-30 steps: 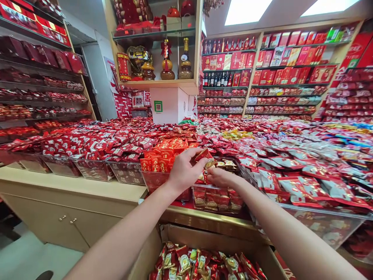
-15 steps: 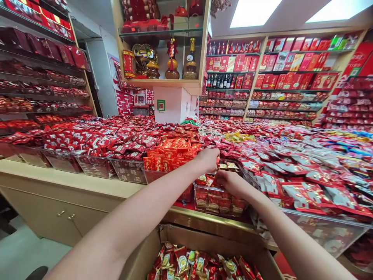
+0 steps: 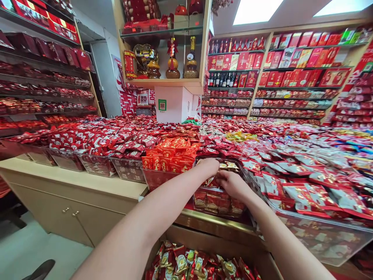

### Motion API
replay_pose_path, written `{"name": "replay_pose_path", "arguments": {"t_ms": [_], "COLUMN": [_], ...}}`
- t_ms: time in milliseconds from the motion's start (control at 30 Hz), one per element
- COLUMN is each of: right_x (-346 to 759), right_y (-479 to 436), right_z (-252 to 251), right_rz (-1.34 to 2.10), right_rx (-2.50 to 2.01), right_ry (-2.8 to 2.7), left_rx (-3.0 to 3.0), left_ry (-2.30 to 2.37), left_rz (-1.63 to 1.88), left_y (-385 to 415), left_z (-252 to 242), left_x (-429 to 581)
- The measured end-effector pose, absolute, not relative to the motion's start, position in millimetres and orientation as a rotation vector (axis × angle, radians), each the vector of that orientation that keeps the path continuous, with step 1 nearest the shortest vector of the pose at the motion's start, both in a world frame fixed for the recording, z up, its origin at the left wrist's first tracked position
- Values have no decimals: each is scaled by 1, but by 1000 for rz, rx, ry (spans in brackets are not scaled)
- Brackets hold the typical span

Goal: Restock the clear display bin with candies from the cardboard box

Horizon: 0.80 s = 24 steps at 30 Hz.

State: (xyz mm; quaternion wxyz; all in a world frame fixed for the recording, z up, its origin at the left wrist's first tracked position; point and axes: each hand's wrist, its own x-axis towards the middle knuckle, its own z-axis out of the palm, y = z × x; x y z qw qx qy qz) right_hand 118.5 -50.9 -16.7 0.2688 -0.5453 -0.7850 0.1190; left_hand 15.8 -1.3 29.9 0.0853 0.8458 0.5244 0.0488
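My left hand [image 3: 212, 166] is lowered over the clear plastic bin [image 3: 220, 213], its back toward me and its fingers hidden. Close to it on the right, my right hand [image 3: 230, 182] reaches into the same bin with bent, closed fingers; what they hold, if anything, cannot be made out. Small red and gold snack packets [image 3: 217, 200] are lined up inside, showing through the front wall. A few gold-topped packets [image 3: 230, 166] lie flat behind the hands. Below the counter edge, an open cardboard box [image 3: 215, 239] holds loose red and gold packets [image 3: 180, 262].
Left of the bin, orange-red packets [image 3: 171, 155] fill another bin. A large bin of red and white packets [image 3: 317, 190] stands close on the right. A cream cabinet [image 3: 52, 198] runs along the left. A display case [image 3: 161, 82] overhangs the counter behind.
My left hand has moved down into the bin, and the red packet edge seen at its fingers is out of sight. My right hand stays almost in place. The view has shifted slightly.
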Motion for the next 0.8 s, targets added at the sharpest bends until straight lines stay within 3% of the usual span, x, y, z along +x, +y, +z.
{"name": "replay_pose_path", "arguments": {"t_ms": [433,800], "right_x": [119,120], "right_y": [-48,-48], "right_z": [-15,-18], "right_rz": [327,322], "right_rx": [-1395,-1417], "right_ry": [-2064,-1956], "left_rx": [2643,2813], "left_ry": [1489,1202], "left_rz": [-205,-170], "left_y": [3,-27], "left_z": [31,46], "left_x": [2,-7]}}
